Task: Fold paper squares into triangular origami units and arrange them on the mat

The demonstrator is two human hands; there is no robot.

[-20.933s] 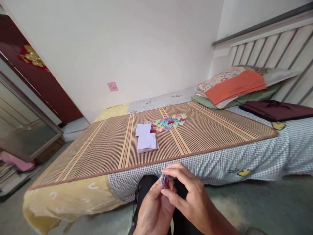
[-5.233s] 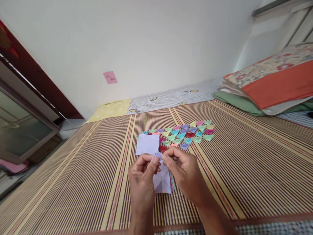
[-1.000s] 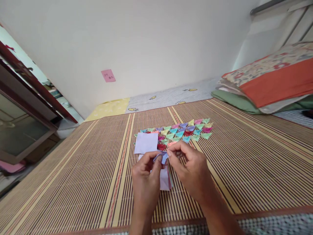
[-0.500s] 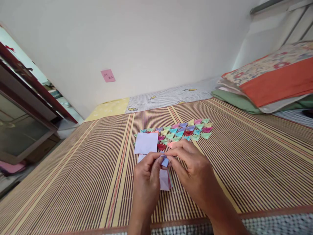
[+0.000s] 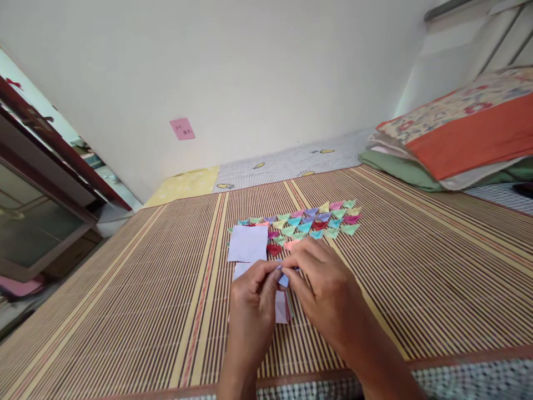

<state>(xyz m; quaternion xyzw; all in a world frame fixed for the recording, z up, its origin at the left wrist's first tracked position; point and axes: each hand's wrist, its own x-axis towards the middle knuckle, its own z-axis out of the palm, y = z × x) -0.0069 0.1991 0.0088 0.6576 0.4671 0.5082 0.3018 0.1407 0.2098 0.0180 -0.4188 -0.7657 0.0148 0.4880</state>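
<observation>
Both hands meet over the bamboo mat [image 5: 125, 289] on the bed. Left hand [image 5: 250, 311] and right hand [image 5: 328, 294] fingers pinch shut on a small lilac paper piece [image 5: 283, 278], just above the paper stack [image 5: 280, 305]. Folded shapes [image 5: 308, 222] lie at 12 o'clock. Creasing well probably needs edges aligned and firm fingertip pressure.

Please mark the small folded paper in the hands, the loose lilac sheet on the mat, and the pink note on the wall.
folded paper [image 5: 283, 279], head view, on the blue corner showing between the fingertips.
lilac sheet [image 5: 248, 243], head view, on the middle of its flat face.
pink note [image 5: 182, 128], head view, on its centre.
</observation>
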